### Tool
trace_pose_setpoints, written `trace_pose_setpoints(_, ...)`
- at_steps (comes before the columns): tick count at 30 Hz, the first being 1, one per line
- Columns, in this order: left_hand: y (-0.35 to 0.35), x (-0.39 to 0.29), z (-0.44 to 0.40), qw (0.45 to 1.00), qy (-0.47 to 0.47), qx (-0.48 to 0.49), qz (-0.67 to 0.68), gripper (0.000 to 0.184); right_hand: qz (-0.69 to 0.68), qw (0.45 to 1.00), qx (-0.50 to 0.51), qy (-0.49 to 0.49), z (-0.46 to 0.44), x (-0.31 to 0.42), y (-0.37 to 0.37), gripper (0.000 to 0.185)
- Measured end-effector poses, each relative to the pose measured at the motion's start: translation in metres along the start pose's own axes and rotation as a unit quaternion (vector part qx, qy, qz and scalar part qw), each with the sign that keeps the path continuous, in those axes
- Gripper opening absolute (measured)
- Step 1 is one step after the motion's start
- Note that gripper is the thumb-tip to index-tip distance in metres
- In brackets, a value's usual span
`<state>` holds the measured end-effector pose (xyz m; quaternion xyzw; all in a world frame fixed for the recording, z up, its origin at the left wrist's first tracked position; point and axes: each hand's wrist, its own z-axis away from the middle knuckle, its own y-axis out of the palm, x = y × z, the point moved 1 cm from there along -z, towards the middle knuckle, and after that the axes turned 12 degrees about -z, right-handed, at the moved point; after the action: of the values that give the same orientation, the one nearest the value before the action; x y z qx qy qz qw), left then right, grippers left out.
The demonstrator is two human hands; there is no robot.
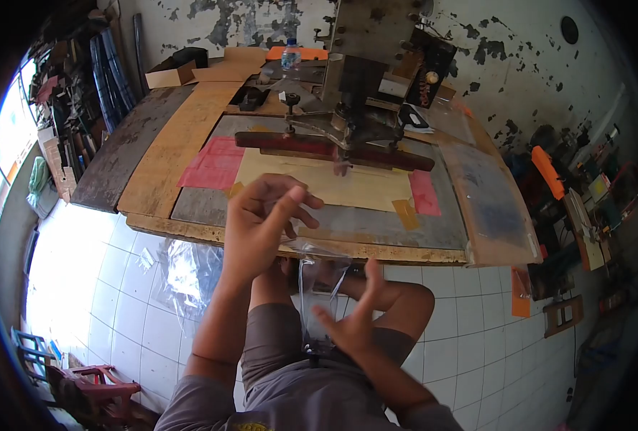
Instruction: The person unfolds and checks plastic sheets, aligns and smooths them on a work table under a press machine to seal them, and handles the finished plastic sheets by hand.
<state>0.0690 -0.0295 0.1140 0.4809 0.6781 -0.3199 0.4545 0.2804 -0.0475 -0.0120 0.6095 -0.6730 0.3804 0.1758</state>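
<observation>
My left hand point(261, 223) is raised over the front edge of the press table, fingers loosely bent and apart, with nothing visible in them. Lower down, my right hand point(351, 320) is open, thumb and fingers spread, beside a clear plastic piece point(317, 298) that lies over my lap. Whether the right fingers touch the plastic cannot be made out. Ahead of my hands, a pale yellow sheet point(276, 169) lies on the grey table top, flanked by a pink patch point(211, 164) on the left and another pink patch point(424, 192) on the right. Brown tape point(406, 214) marks its right corner.
A press head with a dark red bar point(384, 155) stands over the sheet. Crumpled clear plastic point(190, 276) hangs at the table's left front. Plastic sheets point(488, 187) lie on the right side. A water bottle point(290, 56) and cardboard point(225, 66) are behind.
</observation>
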Motion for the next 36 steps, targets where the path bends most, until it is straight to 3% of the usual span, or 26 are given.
trace_pose_setpoints(1, -0.004, 0.003, -0.002, 1.0, 0.004, -0.024, 0.005, 0.02, 0.053, 0.997, 0.038, 0.028, 0.025, -0.008, 0.009, 0.11)
trace_pose_setpoints(4, -0.009, 0.014, -0.007, 0.998, 0.009, -0.06, 0.003, 0.018, -0.052, 0.973, 0.056, 0.218, 0.089, -0.058, 0.017, 0.087)
trace_pose_setpoints(7, -0.015, 0.02, -0.009, 0.996, 0.011, -0.086, -0.002, 0.017, -0.149, 0.912, 0.122, 0.361, 0.112, -0.106, -0.01, 0.045)
trace_pose_setpoints(10, -0.033, 0.029, -0.007, 0.991, 0.019, -0.131, 0.023, 0.015, -0.105, 0.946, 0.069, 0.3, 0.089, -0.105, -0.047, 0.013)
trace_pose_setpoints(15, -0.097, 0.071, 0.045, 0.963, 0.004, -0.262, -0.056, 0.025, -0.088, 0.967, 0.14, 0.191, 0.023, -0.064, -0.118, 0.009)
trace_pose_setpoints(17, -0.124, 0.085, 0.08, 0.96, -0.021, -0.261, -0.098, 0.036, -0.094, 0.962, 0.184, 0.179, 0.004, -0.046, -0.135, 0.008)
trace_pose_setpoints(20, -0.158, 0.102, 0.132, 0.963, -0.116, -0.183, -0.158, 0.044, -0.103, 0.947, 0.251, 0.172, -0.021, -0.023, -0.149, 0.007)
trace_pose_setpoints(23, -0.164, 0.1, 0.161, 0.932, -0.279, 0.02, -0.232, 0.063, -0.095, 0.939, 0.293, 0.156, -0.04, -0.012, -0.145, 0.008)
trace_pose_setpoints(25, -0.144, 0.089, 0.164, 0.893, -0.232, 0.042, -0.384, 0.067, -0.089, 0.931, 0.318, 0.153, -0.055, -0.003, -0.139, 0.009)
trace_pose_setpoints(27, -0.112, 0.084, 0.154, 0.923, -0.15, 0.003, -0.355, 0.062, -0.094, 0.922, 0.34, 0.16, -0.064, -0.002, -0.133, 0.009)
trace_pose_setpoints(31, -0.041, 0.076, 0.127, 0.975, 0.028, 0.16, -0.151, 0.052, -0.036, 0.916, 0.382, 0.116, -0.08, -0.002, -0.125, 0.011)
trace_pose_setpoints(34, -0.014, 0.072, 0.105, 0.965, -0.019, 0.206, -0.16, 0.041, -0.009, 0.921, 0.367, 0.127, -0.079, 0.001, -0.128, 0.013)
trace_pose_setpoints(36, -0.009, 0.066, 0.096, 0.942, -0.072, 0.215, -0.245, 0.037, 0.008, 0.925, 0.349, 0.148, -0.08, 0.004, -0.133, 0.012)
